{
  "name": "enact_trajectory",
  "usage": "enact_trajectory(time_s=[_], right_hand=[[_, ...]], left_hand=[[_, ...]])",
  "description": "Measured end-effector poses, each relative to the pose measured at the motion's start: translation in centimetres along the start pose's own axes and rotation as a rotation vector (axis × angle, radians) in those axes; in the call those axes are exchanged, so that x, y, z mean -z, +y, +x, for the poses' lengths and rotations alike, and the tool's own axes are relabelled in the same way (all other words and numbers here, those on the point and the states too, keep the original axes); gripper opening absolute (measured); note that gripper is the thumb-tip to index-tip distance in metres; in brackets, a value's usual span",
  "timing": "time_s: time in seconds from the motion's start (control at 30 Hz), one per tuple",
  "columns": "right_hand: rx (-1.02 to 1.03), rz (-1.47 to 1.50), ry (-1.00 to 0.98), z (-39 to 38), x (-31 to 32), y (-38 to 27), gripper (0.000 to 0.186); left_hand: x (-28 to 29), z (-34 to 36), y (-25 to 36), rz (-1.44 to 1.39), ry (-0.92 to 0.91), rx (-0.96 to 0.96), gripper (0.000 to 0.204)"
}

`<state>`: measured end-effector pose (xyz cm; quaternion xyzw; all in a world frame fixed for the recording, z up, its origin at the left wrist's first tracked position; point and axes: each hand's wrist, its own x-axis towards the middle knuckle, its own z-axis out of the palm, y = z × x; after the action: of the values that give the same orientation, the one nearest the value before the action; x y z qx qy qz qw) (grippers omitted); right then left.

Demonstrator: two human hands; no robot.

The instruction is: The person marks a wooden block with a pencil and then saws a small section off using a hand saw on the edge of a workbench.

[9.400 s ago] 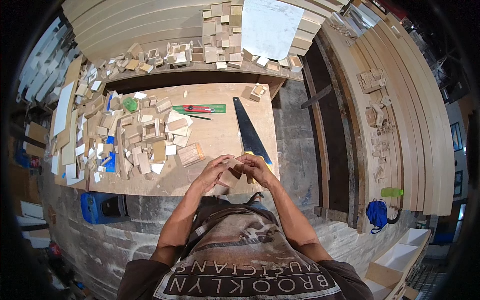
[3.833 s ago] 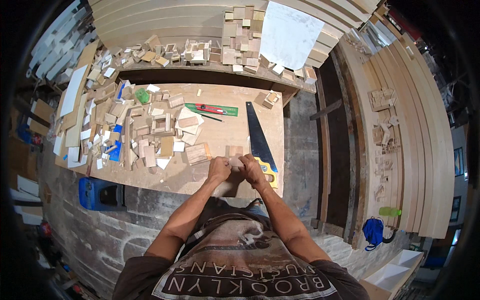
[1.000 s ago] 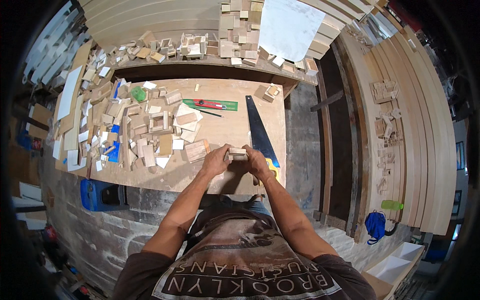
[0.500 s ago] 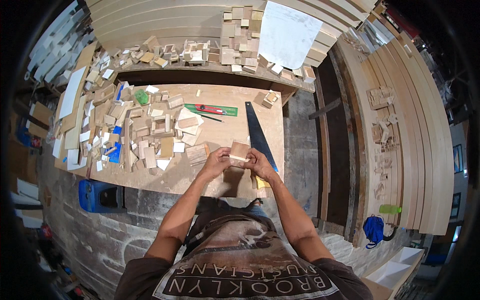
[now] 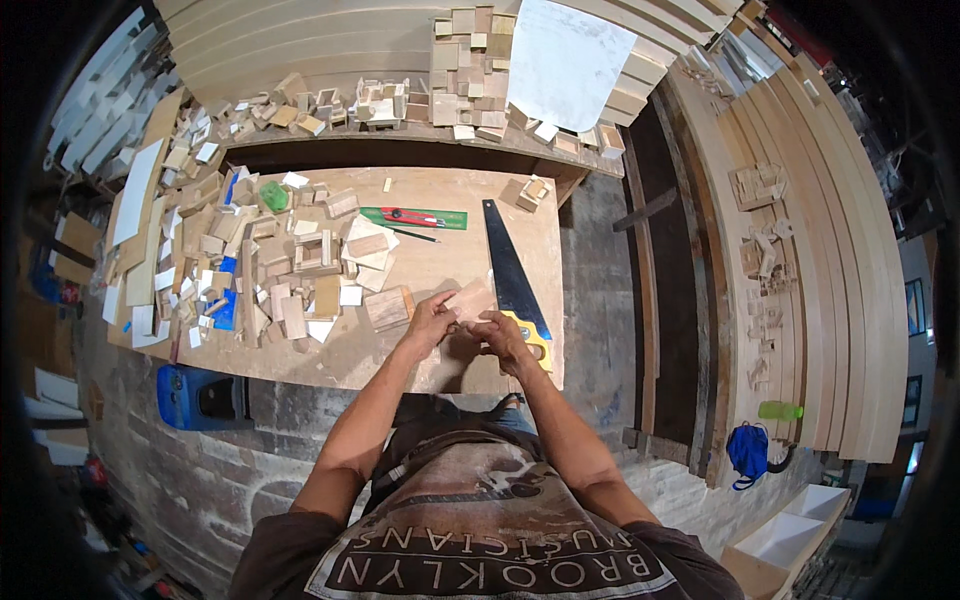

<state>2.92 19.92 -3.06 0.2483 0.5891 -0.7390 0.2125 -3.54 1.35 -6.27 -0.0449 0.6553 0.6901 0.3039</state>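
And the wooden piece swings askew now, pinched in the grip of the left hand, right hand just beside, its hold unclear, so handling looks unfinished!

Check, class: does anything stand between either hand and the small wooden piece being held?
Nothing visible does. The left hand holds the wooden piece directly; the right hand is at its near edge. The saw lies to the right of the piece, not between.
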Motion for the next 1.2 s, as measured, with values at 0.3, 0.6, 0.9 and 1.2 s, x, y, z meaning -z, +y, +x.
enact_trajectory(time_s=[0.3,0.6,0.9,1.2], right_hand=[[0.225,-0.38,0.16,-0.7,1.8,1.9,0.046],[0.696,-1.219,0.192,1.6,0.1,-3.4,0.076],[0.596,-1.067,0.173,4.2,1.7,-0.7,0.056],[0.573,-0.806,0.213,3.1,1.0,-1.4,0.036]], left_hand=[[1.2,2.5,1.1,0.734,0.176,-0.201,0.042],[1.3,1.4,2.1,0.559,0.028,-0.293,0.037],[1.2,0.7,-0.7,-0.065,0.136,-0.15,0.043],[1.6,-2.0,1.8,-0.286,0.052,-0.016,0.038]])
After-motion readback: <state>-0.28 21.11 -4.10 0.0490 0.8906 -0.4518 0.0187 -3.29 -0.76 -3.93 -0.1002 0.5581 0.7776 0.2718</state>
